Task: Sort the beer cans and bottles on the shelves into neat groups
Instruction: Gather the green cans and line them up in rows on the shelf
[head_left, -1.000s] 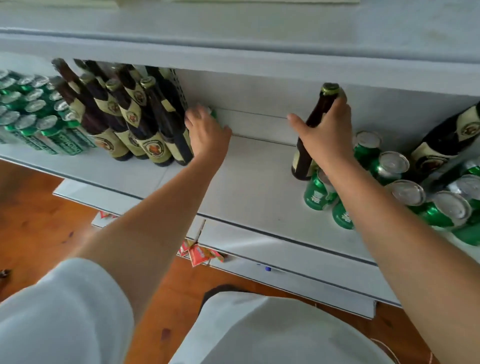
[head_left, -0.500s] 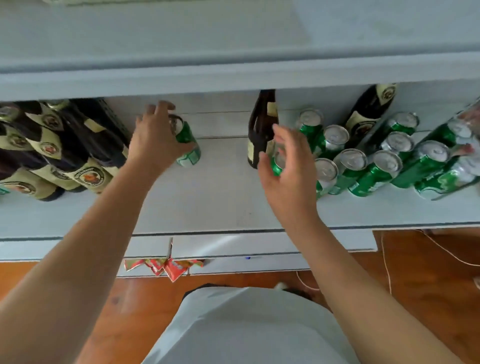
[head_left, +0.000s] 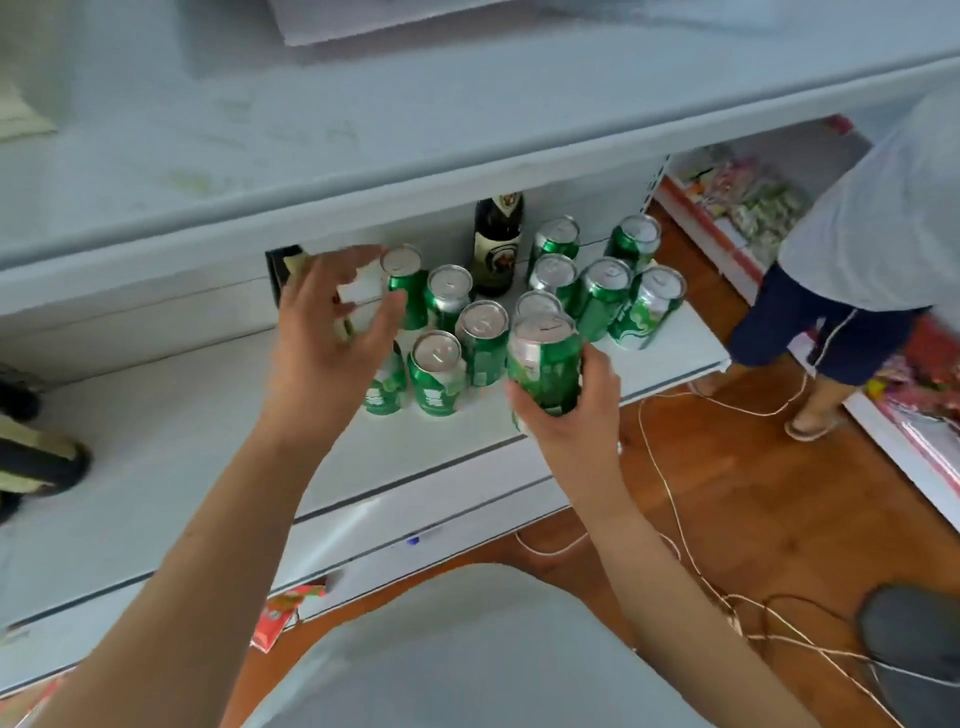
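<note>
Gripping a green beer can in your right hand at the front edge of the white shelf, you hold your left hand spread and empty over a cluster of upright green cans around one dark bottle.

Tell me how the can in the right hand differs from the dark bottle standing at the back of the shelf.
The held can is green, short and silver-topped; the bottle is dark, tall, with a cream label. The right hand grips the can at the shelf front edge; the bottle stands untouched at the back among cans. Both are upright.
</note>
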